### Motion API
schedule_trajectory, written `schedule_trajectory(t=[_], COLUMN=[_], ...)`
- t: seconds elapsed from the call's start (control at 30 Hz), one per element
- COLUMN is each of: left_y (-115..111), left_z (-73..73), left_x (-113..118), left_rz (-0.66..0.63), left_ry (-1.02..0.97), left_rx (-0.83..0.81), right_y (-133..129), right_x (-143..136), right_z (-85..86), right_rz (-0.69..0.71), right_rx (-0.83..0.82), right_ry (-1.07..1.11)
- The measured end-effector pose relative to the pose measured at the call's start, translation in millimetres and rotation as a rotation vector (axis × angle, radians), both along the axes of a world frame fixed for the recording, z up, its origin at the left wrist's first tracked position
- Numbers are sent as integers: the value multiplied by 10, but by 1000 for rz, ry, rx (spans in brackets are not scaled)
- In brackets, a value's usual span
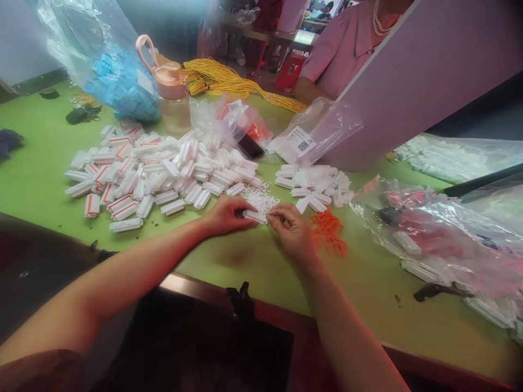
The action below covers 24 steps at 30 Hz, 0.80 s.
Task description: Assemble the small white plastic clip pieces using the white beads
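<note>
My left hand [226,216] is closed on a small white plastic housing [254,216] above the green table. My right hand [291,228] is pinched at the housing's right end; whatever its fingertips hold is too small to make out. Just behind the hands lies a scatter of tiny white pieces [259,197]. A large heap of white housings [163,169], some with red-orange stripes, spreads at the left and behind. A smaller pile of white housings [314,185] sits behind my right hand, and thin orange strips [329,231] lie to its right.
Behind the heap are a bag of blue parts [122,92], a bottle [175,100], yellow cables [232,79], a phone [250,147] and a labelled bag [304,139]. Clear bags of parts [441,234] cover the right side. A person [339,54] is across the table [229,261], beside a slanted panel.
</note>
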<state>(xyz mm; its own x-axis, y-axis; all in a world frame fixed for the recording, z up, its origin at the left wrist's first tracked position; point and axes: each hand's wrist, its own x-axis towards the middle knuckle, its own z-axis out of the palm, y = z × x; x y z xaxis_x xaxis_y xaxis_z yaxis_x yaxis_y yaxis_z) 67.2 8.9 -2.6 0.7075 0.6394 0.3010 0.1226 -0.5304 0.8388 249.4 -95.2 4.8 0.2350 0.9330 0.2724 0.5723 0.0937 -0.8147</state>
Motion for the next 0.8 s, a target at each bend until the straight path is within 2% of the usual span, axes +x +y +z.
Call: schedule_trajectory(t=[0.13,0.27,0.37,0.43,0.5,0.6,0.67,0.8], left_y=[-7,-11,-17,-22,-26,-23,-17,-6], left_z=[5,0,12,32,59,97,113,127], left_x=[-6,-10,-14,-16,-16,-16,-19,-28], left_rz=[5,10,32,34,40,70,80,75], left_ry=[13,18,12,-2,-23,-48,-37,-2], left_rx=[22,-10,-86,-151,-235,-337,-337,-291], right_y=[-17,-49,-81,-89,-82,-66,-64,-63], right_x=[-14,-31,-46,-35,3,86,121,108], right_z=[35,123,186,195,170,100,58,25], right_rz=[24,74,91,109,95,-14,-56,-14], right_rx=[47,100,76,66,81,56,-35,-170], right_ry=[-153,-491,-697,-698,-567,-366,-382,-510])
